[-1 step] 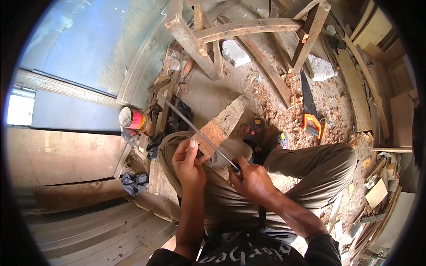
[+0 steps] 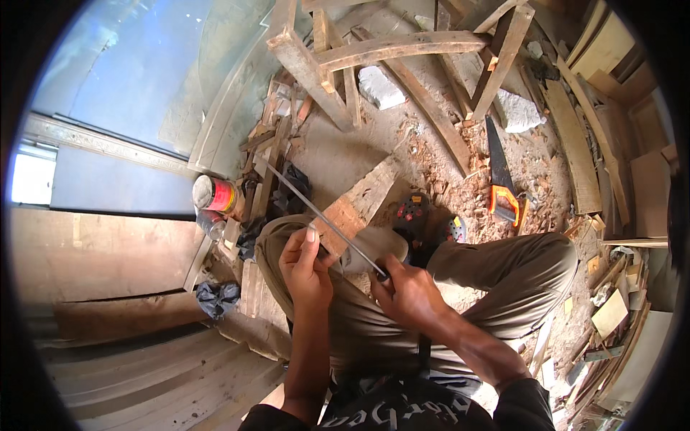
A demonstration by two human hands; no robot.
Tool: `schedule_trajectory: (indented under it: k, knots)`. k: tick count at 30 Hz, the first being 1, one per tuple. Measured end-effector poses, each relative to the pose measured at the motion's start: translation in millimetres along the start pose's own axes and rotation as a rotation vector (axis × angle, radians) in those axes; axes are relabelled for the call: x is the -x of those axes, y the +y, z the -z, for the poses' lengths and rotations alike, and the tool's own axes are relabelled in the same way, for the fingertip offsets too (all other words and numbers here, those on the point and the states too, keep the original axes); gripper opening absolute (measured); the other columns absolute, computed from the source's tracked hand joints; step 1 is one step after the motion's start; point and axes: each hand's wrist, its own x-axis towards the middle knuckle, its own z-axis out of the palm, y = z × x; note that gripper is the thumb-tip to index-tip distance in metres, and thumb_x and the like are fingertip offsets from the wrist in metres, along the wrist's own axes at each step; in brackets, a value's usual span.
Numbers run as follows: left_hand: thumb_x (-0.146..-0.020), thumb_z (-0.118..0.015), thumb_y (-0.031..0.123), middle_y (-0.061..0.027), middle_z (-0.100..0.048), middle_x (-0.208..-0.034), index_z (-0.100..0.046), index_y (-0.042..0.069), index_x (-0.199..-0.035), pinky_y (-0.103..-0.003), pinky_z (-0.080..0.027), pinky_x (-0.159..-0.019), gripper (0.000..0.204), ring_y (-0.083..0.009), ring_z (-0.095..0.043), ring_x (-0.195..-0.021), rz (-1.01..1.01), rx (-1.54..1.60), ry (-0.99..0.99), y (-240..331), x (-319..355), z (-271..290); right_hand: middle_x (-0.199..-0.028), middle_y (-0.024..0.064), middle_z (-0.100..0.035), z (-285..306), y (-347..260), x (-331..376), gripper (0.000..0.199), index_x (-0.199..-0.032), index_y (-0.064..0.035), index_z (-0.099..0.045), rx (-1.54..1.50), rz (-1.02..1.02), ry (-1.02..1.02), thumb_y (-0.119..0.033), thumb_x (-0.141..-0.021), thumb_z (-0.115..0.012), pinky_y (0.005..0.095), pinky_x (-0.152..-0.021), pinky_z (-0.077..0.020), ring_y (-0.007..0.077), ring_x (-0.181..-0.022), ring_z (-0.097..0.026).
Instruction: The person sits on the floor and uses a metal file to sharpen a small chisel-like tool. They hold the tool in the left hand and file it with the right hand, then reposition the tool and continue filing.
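My right hand (image 2: 413,294) is closed round the dark handle of a long, thin metal tool (image 2: 305,202), perhaps a slim file. Its grey shaft slants up and left, passing over the near end of a rough wooden board (image 2: 370,190). That board points away from me beside my bent left leg, its near end a fresher reddish brown. At this end my left hand (image 2: 309,276) is closed, thumb raised close to the shaft. A small dark patch shows between hand and wood, too hidden to name.
An orange-handled handsaw (image 2: 501,172) lies on the rubble floor at right. Ahead stands a wooden frame (image 2: 402,49) with white blocks (image 2: 381,86) below. At left are a tin (image 2: 213,192), a black plastic bag (image 2: 218,297) and stacked planks. Scrap wood (image 2: 609,314) lies to the right.
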Motion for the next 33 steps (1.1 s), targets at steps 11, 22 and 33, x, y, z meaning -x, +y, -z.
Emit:
schedule_trajectory:
  k: [11,22,33]
  knots:
    - [-0.098,-0.064,0.012,-0.0045,-0.069,-0.099,-0.066,0.002,-0.106,-0.027,-0.064,-0.066,0.013,-0.0121,-0.07,-0.086,0.012,0.051,-0.016,-9,-10,-3,-0.064,0.017,-0.066,7,1,-8,0.027,-0.11,-0.0026,-0.058,-0.1,0.079,0.059,-0.018,-0.091,-0.067,0.0491,-0.059,-0.0568,0.04,-0.063,-0.069]
    - [-0.098,-0.063,0.015,-0.0042,-0.069,-0.098,-0.066,0.002,-0.106,-0.028,-0.063,-0.07,0.016,-0.0106,-0.068,-0.085,-0.023,0.044,-0.011,-4,-6,-8,-0.065,0.0179,-0.067,11,-21,-3,0.024,-0.103,0.0009,-0.06,-0.118,0.161,0.146,-0.016,-0.089,-0.07,0.0441,-0.058,-0.0564,0.0368,-0.062,-0.07]
    - [-0.097,-0.064,0.016,-0.0059,-0.069,-0.099,-0.065,0.001,-0.105,-0.034,-0.064,-0.073,0.017,-0.0134,-0.069,-0.088,-0.033,0.014,0.059,-23,-7,19,-0.067,0.0188,-0.066,16,-28,-3,0.023,-0.099,0.0,-0.06,-0.094,0.39,0.282,-0.017,-0.088,-0.071,0.0431,-0.054,-0.0555,0.0331,-0.062,-0.07]
